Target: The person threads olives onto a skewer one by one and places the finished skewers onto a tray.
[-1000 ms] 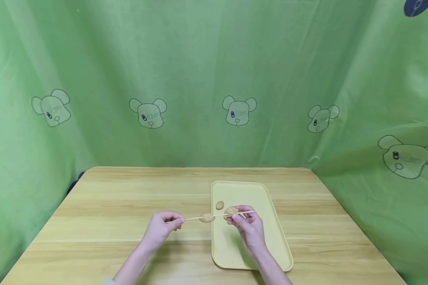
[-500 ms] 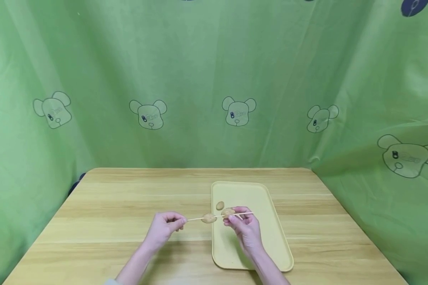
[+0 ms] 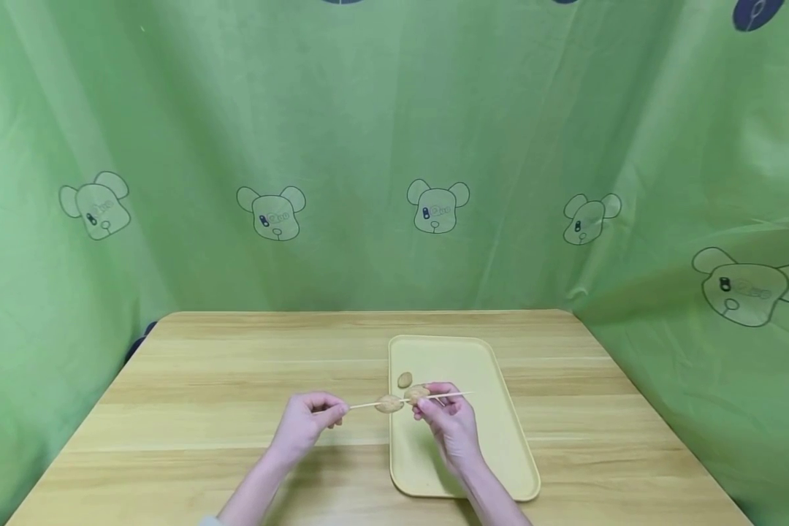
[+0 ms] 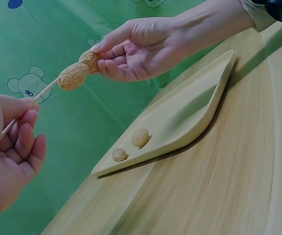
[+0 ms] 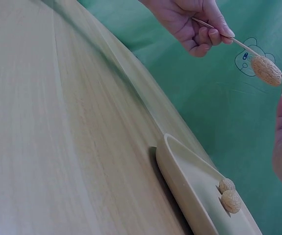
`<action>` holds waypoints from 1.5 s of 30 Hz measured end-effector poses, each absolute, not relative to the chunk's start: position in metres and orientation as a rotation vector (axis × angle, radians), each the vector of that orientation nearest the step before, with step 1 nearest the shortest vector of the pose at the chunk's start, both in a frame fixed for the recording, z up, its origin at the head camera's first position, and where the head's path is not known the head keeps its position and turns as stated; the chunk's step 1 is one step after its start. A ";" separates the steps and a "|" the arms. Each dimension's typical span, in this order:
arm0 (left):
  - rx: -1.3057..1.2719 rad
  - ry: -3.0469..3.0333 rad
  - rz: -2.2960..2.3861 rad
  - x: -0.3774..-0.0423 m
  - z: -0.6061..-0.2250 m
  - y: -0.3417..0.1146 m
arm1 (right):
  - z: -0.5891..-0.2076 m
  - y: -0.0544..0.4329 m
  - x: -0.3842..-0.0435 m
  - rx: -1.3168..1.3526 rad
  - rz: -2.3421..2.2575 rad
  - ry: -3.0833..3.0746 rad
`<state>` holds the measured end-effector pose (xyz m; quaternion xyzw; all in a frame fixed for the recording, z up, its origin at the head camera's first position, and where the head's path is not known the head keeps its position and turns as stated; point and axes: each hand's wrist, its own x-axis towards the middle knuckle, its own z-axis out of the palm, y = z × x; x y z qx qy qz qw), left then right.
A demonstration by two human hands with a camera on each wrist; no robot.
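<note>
Over the table, my left hand (image 3: 309, 421) pinches a thin wooden skewer (image 3: 363, 405) near one end, between thumb and forefinger. A brown, wrinkled oval ball (image 4: 73, 76) is threaded on the skewer, a short way from the left fingertips. Beside it sits a second such ball (image 3: 416, 394), pinched by the thumb and fingers of my right hand (image 3: 454, 431). The skewer's bare tip sticks out past this ball, across the right fingers. In the left wrist view the right hand (image 4: 148, 46) partly covers the second ball, and the two balls overlap.
A shallow pale yellow tray (image 3: 500, 453) lies below the right hand on the wooden table (image 3: 191, 409). Two more wrinkled balls, a larger one (image 4: 140, 137) and another (image 4: 119, 154), rest inside it near one end. A green curtain (image 3: 355, 109) hangs behind the table.
My right hand and its ball have moved left along the skewer, and the gap between the two balls has narrowed. My left hand has drifted slightly right with the skewer.
</note>
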<state>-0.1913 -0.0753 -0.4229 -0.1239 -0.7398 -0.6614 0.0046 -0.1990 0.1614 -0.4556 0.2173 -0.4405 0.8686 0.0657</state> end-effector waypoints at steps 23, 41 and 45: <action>-0.387 -2.312 -2.091 -0.194 -0.426 -0.075 | -0.445 0.153 -0.193 0.553 2.654 -1.349; -0.462 -2.425 -2.039 -0.194 -0.435 -0.081 | -0.451 0.157 -0.193 0.561 2.628 -1.444; -0.479 -2.427 -2.040 -0.194 -0.434 -0.081 | -0.451 0.156 -0.193 0.563 2.637 -1.433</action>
